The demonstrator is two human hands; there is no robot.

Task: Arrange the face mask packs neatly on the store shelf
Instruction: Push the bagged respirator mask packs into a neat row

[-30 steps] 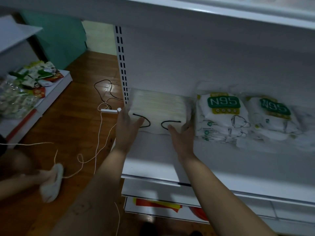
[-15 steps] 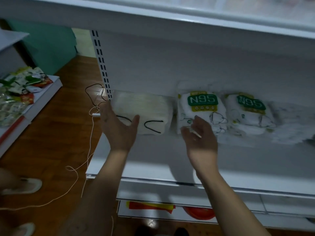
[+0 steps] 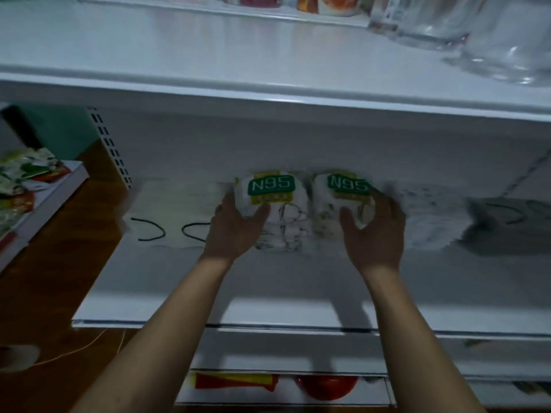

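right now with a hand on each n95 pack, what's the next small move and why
Probably slide the two packs together and square them up. The left hand grips the left N95 pack and the right hand grips the right N95 pack; a narrow gap shows between them, and the right pack's label looks tilted.

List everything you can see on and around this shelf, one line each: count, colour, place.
shelf: 1, white, centre
left N95 pack: 1, white with green label, mid-shelf
right N95 pack: 1, same colours, beside it
black-loop pack: 1, white, shelf's left end
blurred pack: 1, white, right of the N95s
grey pack: 1, grey, far right
snack packs: several, mixed colours, far left
clear containers: count unclear, upper shelf right
left hand: 1, grips left N95 pack
right hand: 1, grips right N95 pack
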